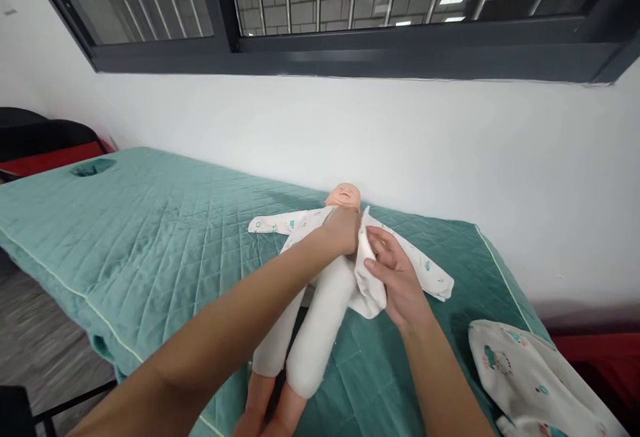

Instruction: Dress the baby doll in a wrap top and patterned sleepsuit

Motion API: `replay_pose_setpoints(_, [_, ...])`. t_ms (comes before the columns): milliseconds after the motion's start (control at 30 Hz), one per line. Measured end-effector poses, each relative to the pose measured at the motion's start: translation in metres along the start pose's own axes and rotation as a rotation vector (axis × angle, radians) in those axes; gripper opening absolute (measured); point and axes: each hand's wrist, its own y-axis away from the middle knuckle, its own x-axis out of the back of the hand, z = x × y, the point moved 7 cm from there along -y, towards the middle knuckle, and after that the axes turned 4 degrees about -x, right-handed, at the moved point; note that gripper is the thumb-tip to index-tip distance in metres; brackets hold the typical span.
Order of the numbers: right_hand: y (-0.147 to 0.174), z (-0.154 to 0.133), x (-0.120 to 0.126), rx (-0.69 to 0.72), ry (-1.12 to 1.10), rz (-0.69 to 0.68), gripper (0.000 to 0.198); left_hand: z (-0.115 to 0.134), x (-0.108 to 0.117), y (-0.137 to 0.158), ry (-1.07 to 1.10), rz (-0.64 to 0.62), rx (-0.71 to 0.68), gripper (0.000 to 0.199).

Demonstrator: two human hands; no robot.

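Note:
A baby doll [344, 193] lies on its back with its head toward the wall. It wears white trousers [320, 327] and a white printed baby shirt [425, 265], whose sleeves spread out to both sides. My left hand [344, 227] is at the doll's chest, just below the chin, its fingers hidden behind the raised front flap of the shirt. On the right side of that flap, my right hand [393, 269] pinches the cloth between thumb and fingers. The doll's bare lower legs point toward me, partly behind my left forearm.
A green quilted cover [165, 223] with a hole near its far left end lies over the bed. White printed cloth [535, 377] rests at the right front corner. Behind the bed is a white wall [450, 150] below a dark-framed window. Red and black furniture [50, 143] stands left.

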Motion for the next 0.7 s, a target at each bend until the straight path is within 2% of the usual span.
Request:
replay_pose_setpoints(100, [0.001,0.009,-0.011,-0.018,0.104,-0.046,0.047,-0.020,0.011,0.021,0.054,0.000,-0.060,0.013])
replay_pose_setpoints(167, [0.001,0.014,-0.015,-0.025,0.170,-0.081,0.041,-0.030,0.022,0.035,0.174,0.135,-0.082,0.020])
replay_pose_setpoints(267, [0.003,0.018,-0.015,-0.017,0.268,-0.128,0.029,-0.046,0.033,0.052,0.463,0.360,0.025,0.030])
replay_pose_setpoints(333, [0.004,0.022,-0.013,0.017,0.374,-0.128,0.023,-0.048,0.029,0.054,0.634,0.340,0.076,0.030])
replay_pose_setpoints(400, [0.007,0.024,-0.014,0.111,0.537,-0.083,0.020,-0.042,0.023,0.051,0.685,0.252,0.056,0.034])
replay_pose_setpoints(467, [0.014,0.021,-0.018,0.290,0.725,0.008,0.021,-0.039,0.022,0.045,0.637,0.233,0.035,0.035])
replay_pose_setpoints(567, [0.026,0.019,-0.032,0.542,0.946,0.075,0.026,-0.047,0.022,0.039,0.639,0.313,0.076,0.034])
replay_pose_setpoints(700, [0.031,0.018,-0.031,0.629,1.015,0.143,0.029,-0.072,0.015,0.037,0.883,0.478,0.230,0.030])
